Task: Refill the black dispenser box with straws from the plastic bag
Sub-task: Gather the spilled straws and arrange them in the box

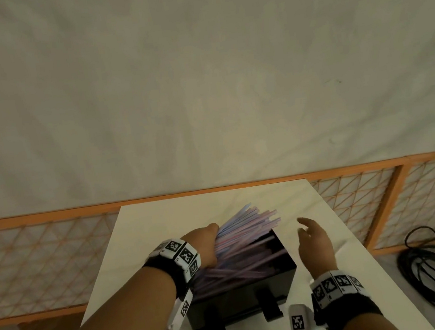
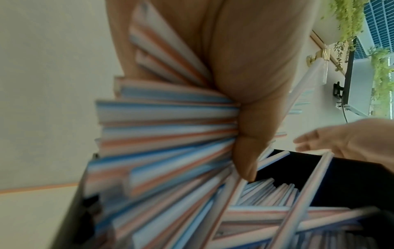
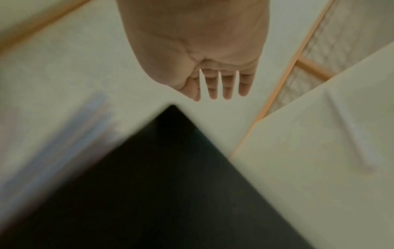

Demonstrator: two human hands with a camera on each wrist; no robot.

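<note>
My left hand (image 1: 208,246) reaches forward from a bare forearm with its fingers curled tight round a bundle, while my right hand (image 1: 315,243) hovers beside it, palm turned inward, fingers (image 3: 226,87) straight, slightly spread, holding nothing.

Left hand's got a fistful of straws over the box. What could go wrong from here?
The straws fan out past the far rim of the black dispenser box, so some may spill onto the table once the left hand lets go. Straws already inside lie crossed and may jam. The right hand is open beside the box, steadying nothing.
</note>
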